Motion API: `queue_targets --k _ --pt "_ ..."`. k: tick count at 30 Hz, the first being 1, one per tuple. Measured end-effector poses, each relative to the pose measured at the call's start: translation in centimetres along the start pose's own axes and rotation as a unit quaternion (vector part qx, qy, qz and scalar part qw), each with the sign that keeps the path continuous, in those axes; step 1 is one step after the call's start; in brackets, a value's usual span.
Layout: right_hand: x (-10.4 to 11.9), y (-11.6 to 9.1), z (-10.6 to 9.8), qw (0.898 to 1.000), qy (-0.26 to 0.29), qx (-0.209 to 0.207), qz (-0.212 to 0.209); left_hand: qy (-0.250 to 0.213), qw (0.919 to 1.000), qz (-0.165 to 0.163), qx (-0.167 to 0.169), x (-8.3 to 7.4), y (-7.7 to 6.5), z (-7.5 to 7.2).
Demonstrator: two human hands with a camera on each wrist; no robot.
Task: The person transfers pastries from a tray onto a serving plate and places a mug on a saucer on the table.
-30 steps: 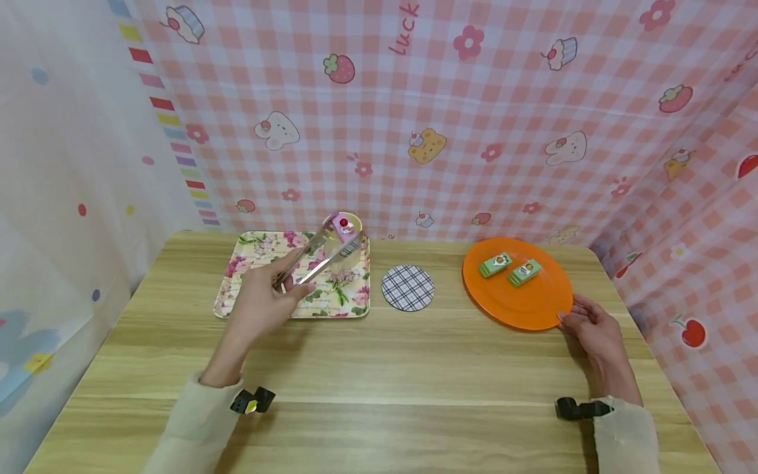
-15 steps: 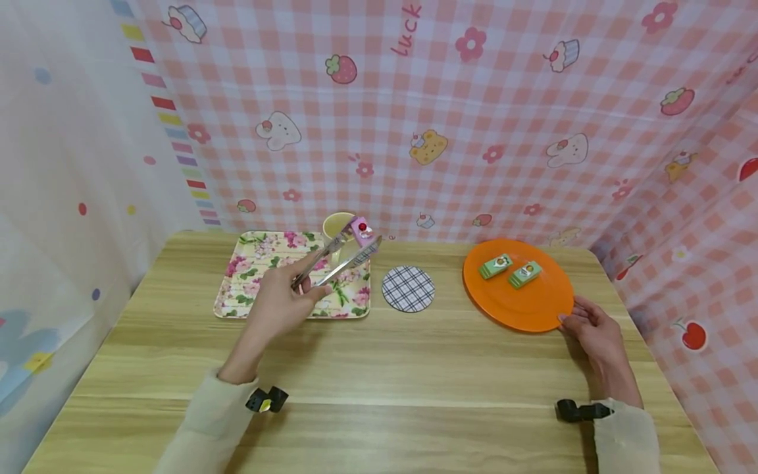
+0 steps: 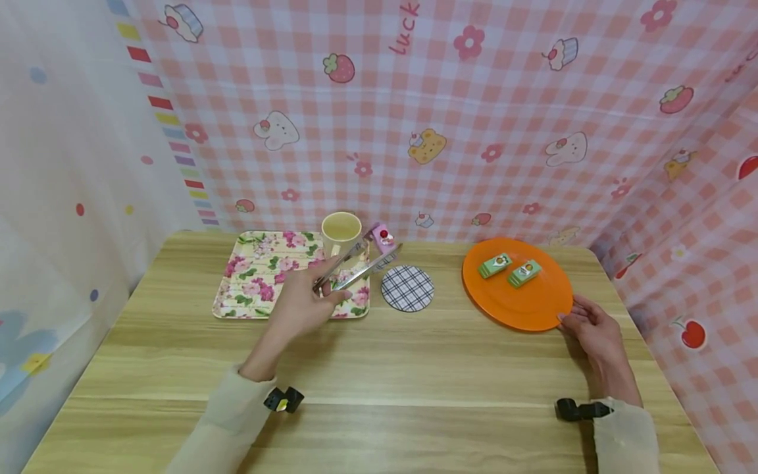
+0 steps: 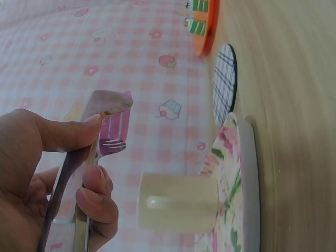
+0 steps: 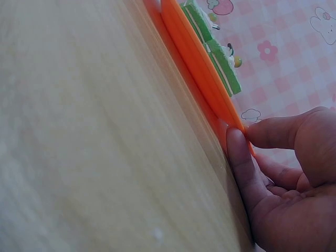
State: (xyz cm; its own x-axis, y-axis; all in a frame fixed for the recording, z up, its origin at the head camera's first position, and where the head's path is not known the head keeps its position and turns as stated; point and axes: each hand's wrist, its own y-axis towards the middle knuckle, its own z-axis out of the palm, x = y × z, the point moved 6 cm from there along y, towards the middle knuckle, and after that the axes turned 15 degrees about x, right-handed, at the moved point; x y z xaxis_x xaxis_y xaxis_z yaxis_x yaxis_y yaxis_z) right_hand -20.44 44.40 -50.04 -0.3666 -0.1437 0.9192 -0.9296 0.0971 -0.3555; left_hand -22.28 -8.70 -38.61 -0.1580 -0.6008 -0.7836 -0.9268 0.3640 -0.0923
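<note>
My left hand (image 3: pixel 304 301) grips metal serving tongs (image 3: pixel 361 268), whose ends hold a pink toy cake slice (image 3: pixel 385 238) topped with a red berry. In the left wrist view the pink cake slice (image 4: pixel 114 126) is pinched in the air between a flat end and a fork-like end. Below the tongs lies the flowered tray (image 3: pixel 254 308), with a pale yellow mug (image 3: pixel 341 227) standing at its back right. My right hand (image 3: pixel 595 329) pinches the near right rim of an orange plate (image 3: pixel 515 309). Two green cake slices (image 3: pixel 495 265) lie side by side on that plate.
Between tray and plate lies a round checked coaster (image 3: pixel 408 288) on the wooden table (image 3: pixel 438 388). A pink gingham curtain (image 3: pixel 391 118) hangs right behind the table, and another cloth closes off the left side.
My left hand has carried the tongs and pink cake slice rightward, from over the mug to the space behind the coaster. The right hand has stayed on the plate rim.
</note>
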Motion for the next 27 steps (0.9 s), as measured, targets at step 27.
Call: queue_targets --k 27 --pt "0.1 0.1 0.0 1.0 -0.018 0.005 0.0 -0.017 0.9991 0.022 0.033 -1.8 2.2 3.7"
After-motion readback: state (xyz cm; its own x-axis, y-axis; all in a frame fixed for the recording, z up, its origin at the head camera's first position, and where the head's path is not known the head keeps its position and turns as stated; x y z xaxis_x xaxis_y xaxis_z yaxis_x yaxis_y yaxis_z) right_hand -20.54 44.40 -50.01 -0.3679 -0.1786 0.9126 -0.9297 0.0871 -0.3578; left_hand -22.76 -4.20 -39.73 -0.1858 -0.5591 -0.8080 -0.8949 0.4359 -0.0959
